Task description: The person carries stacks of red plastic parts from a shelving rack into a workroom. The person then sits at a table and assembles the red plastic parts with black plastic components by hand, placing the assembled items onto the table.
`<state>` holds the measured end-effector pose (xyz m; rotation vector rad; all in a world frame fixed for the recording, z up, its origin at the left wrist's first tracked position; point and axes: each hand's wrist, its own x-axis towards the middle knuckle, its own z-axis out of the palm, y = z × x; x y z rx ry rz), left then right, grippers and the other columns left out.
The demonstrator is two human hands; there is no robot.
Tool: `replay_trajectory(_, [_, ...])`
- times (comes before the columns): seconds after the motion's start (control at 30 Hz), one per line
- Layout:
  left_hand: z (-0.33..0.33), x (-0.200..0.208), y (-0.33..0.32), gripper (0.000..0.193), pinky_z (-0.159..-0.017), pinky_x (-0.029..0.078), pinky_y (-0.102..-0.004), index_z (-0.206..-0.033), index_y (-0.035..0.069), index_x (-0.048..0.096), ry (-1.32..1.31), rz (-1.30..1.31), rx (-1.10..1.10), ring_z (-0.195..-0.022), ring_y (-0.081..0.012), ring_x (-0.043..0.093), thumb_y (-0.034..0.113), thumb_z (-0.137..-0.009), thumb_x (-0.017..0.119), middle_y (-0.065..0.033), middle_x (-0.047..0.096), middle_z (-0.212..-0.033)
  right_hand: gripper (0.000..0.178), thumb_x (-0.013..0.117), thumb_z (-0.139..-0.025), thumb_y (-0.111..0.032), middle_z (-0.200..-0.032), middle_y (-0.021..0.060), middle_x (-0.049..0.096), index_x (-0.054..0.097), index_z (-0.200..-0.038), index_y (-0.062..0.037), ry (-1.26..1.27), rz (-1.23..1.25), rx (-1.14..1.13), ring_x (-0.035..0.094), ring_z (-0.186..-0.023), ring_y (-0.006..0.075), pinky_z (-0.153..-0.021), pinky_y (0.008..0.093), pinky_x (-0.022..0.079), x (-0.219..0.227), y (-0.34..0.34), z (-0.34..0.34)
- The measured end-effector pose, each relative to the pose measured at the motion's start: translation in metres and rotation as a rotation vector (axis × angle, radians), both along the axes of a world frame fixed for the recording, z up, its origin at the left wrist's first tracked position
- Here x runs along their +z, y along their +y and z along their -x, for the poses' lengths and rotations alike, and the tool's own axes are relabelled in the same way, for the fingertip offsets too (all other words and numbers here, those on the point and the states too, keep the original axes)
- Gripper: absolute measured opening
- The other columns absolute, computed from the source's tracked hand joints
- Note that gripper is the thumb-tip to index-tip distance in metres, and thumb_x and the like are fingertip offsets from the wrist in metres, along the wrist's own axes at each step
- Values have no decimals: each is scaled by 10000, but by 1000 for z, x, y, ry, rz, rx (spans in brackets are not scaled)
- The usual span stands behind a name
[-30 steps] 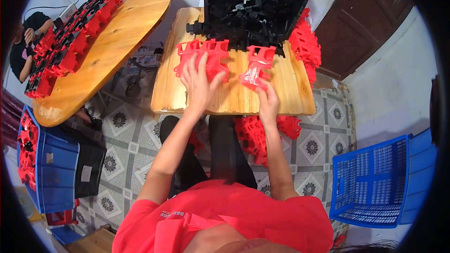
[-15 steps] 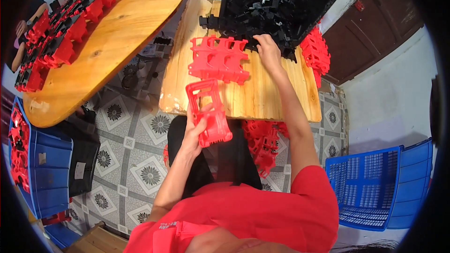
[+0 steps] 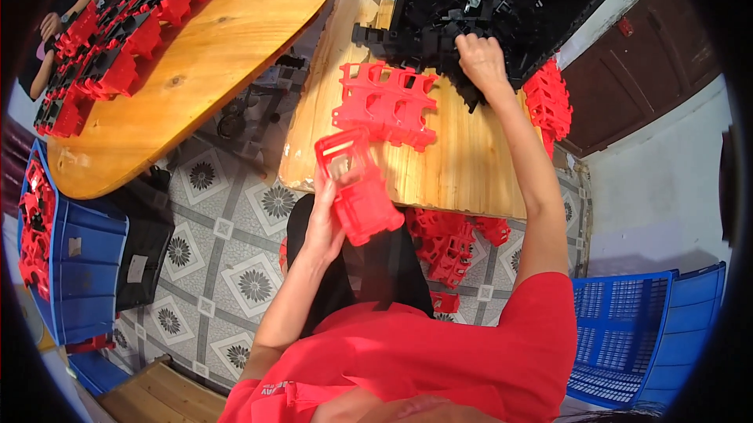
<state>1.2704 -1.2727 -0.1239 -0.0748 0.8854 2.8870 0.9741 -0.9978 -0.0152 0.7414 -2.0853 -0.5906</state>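
Note:
My left hand (image 3: 321, 223) is closed around a red plastic frame (image 3: 369, 202), held tilted above my lap near the table's front edge. The frame has a rectangular opening at its upper end. My right hand (image 3: 484, 65) reaches to the front of a black bin (image 3: 576, 1). Its fingers are curled in among small black plastic parts (image 3: 427, 45) that spill out onto the wooden table (image 3: 463, 176). Whatever those fingertips grip is hidden. Several joined red plastic frames (image 3: 384, 105) lie on the table between my hands.
More red frames (image 3: 547, 101) stand at the table's right edge, others (image 3: 447, 254) below it. A second wooden table (image 3: 212, 62) at left bears rows of red-and-black pieces (image 3: 118, 66); a person (image 3: 51, 27) is beyond. Blue crates stand left (image 3: 90, 266) and right (image 3: 623, 329).
My right hand has moved deeper among the black parts, its fingers now curled. The red frame has turned and tilted slightly in my left hand. The whole view has shifted a little.

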Motion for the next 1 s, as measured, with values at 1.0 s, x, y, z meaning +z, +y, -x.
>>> replay_trajectory(1.0, [15,20,103,874,-1064,341,-410,-1515,181,56,106,169,10,-1278,-239,406,208,-878,653,-127,369,-1409,263,793,-679,-90,-600,51,522,627,-869,-16,-671,896,197,510,-501,156,-500,307,437,-33,-19,-295])
